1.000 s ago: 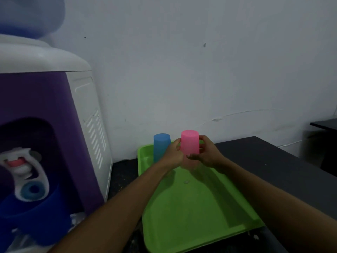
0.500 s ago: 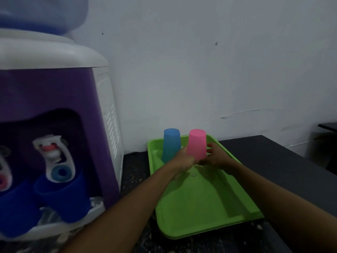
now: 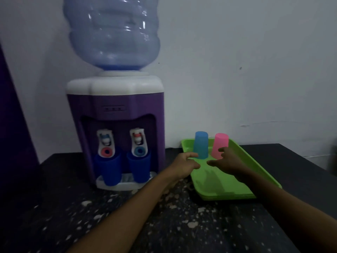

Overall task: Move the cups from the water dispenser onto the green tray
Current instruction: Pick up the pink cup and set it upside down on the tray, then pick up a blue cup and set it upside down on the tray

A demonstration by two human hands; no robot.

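Note:
A purple and white water dispenser (image 3: pixel 116 106) stands at the left on the dark table. Two dark blue cups sit on its drip ledge, one (image 3: pixel 109 168) under the left tap, the other (image 3: pixel 139 166) under the right tap. To the right lies the green tray (image 3: pixel 251 167). A light blue cup (image 3: pixel 201 144) and a pink cup (image 3: pixel 219 146) stand upside down at its far end. My left hand (image 3: pixel 186 164) hovers open at the tray's left edge, just in front of the light blue cup. My right hand (image 3: pixel 226 161) hovers open in front of the pink cup, holding nothing.
A large clear-blue water bottle (image 3: pixel 113 31) tops the dispenser. The black table (image 3: pixel 127 216) is speckled with white flecks in front. A white wall stands close behind. A dark purple surface (image 3: pixel 11 136) fills the left edge.
Both hands have let go of the pink cup, which now stands upside down on the tray beside the light blue cup. The hands have drawn back toward me, and the view has swung left.

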